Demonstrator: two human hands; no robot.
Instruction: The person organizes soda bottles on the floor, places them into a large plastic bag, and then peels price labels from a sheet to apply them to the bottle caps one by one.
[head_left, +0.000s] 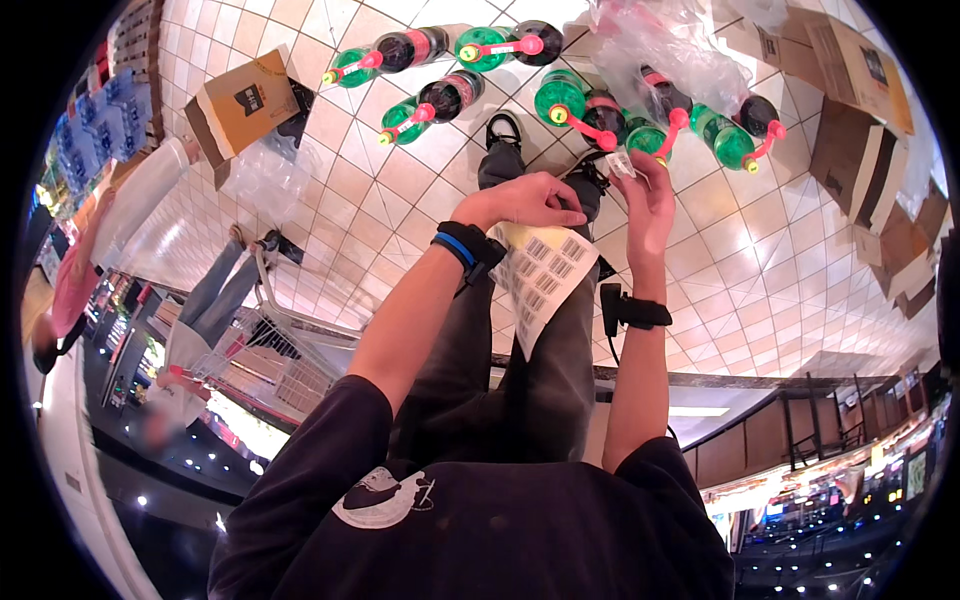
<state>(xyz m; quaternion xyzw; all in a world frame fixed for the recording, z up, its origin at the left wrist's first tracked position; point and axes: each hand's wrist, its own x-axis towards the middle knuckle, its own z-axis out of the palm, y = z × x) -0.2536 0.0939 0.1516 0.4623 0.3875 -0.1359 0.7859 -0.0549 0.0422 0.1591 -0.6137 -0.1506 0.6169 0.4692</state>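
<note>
My left hand (521, 201), fingers curled, holds a sheet of barcode stickers (546, 274) that hangs over my thighs. Between the fingertips of my right hand (646, 199) is a small barcode label (621, 163), close to the bottles. Green and dark soda bottles stand on the floor in pairs, each pair linked by a red strap across the caps. One strap (583, 129) joins the pair in front of my shoes; another strap (673, 135) is just beyond my right hand. Further pairs, such as one with a green bottle (480, 49), stand farther out and to the left.
Clear plastic wrap (675, 45) lies over and behind the right bottles. Opened cardboard boxes (847, 157) are at the right; another carton (244, 105) and crumpled plastic (274, 172) are at the left. A person beside a shopping cart (277, 360) and another person are at the left.
</note>
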